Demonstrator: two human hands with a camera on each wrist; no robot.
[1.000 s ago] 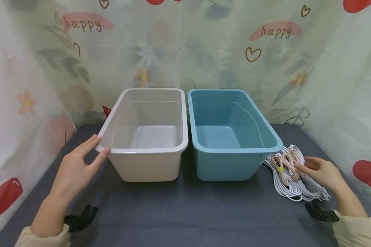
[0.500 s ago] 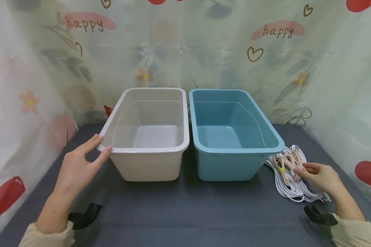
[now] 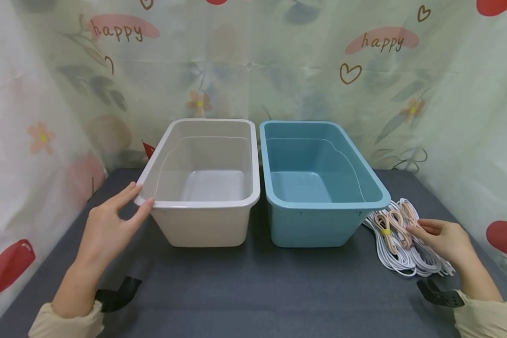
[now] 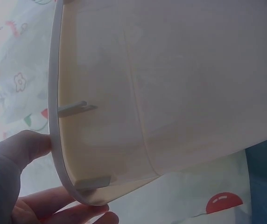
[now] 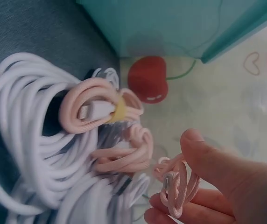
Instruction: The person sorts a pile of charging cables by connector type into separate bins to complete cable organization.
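Two empty tubs stand side by side on the dark table: a beige tub (image 3: 203,188) on the left and a blue tub (image 3: 317,188) on the right. My left hand (image 3: 110,225) touches the beige tub's near left corner (image 4: 70,182) with straight fingers, thumb on the rim. Right of the blue tub lies a pile of white cables (image 3: 399,249) with several pink coiled cables (image 3: 390,225) on top. My right hand (image 3: 441,237) pinches one pink cable coil (image 5: 178,186) between thumb and fingers; another pink coil has a yellow tie (image 5: 119,111).
A floral curtain (image 3: 253,70) printed with "happy" closes off the back and both sides. Black wrist straps (image 3: 118,293) sit on both forearms. Dark table surface (image 3: 253,291) stretches in front of the tubs.
My right hand has closed its thumb and fingers onto a pink cable coil on the pile. The left hand stays at the beige tub's corner.
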